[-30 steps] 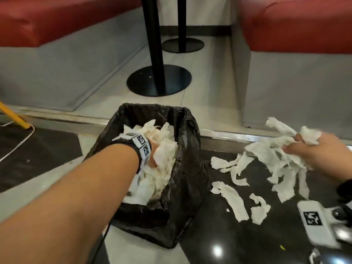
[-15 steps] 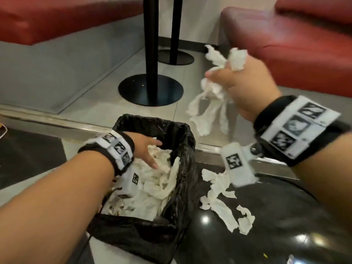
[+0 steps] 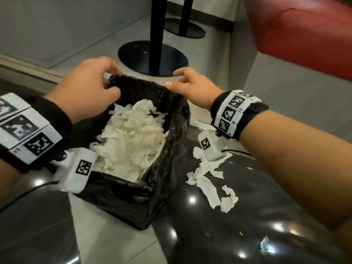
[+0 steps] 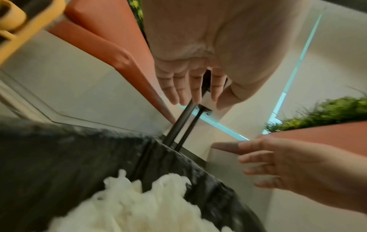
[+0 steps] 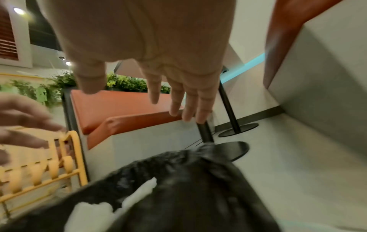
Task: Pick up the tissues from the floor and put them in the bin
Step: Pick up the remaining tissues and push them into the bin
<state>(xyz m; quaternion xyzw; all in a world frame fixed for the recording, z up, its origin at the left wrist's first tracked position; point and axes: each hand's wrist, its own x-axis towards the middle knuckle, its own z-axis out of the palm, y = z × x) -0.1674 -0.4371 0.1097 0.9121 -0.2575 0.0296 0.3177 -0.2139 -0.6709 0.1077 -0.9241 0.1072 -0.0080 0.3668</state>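
A bin lined with a black bag (image 3: 133, 202) stands on the floor, heaped with white tissues (image 3: 133, 138). My left hand (image 3: 108, 80) hovers at the bag's far left rim, fingers bent, holding nothing; the left wrist view shows my left hand (image 4: 198, 91) empty above the bag (image 4: 59, 157). Over the far right corner, my right hand (image 3: 177, 80) is relaxed and empty, as the right wrist view of my right hand (image 5: 135, 97) confirms. Several torn tissue strips (image 3: 207, 183) lie on the dark floor right of the bin, under my right wrist.
Two black table posts on round bases (image 3: 152, 58) stand just behind the bin. A red bench (image 3: 304, 35) rises at the right, a grey bench base at the left. A small pale scrap (image 3: 266, 245) lies on the glossy floor; a yellow frame (image 5: 39, 172) stands left.
My right hand came over the bin with a bunch of tissues and is now empty. My left hand rose out of the bin to its far rim.
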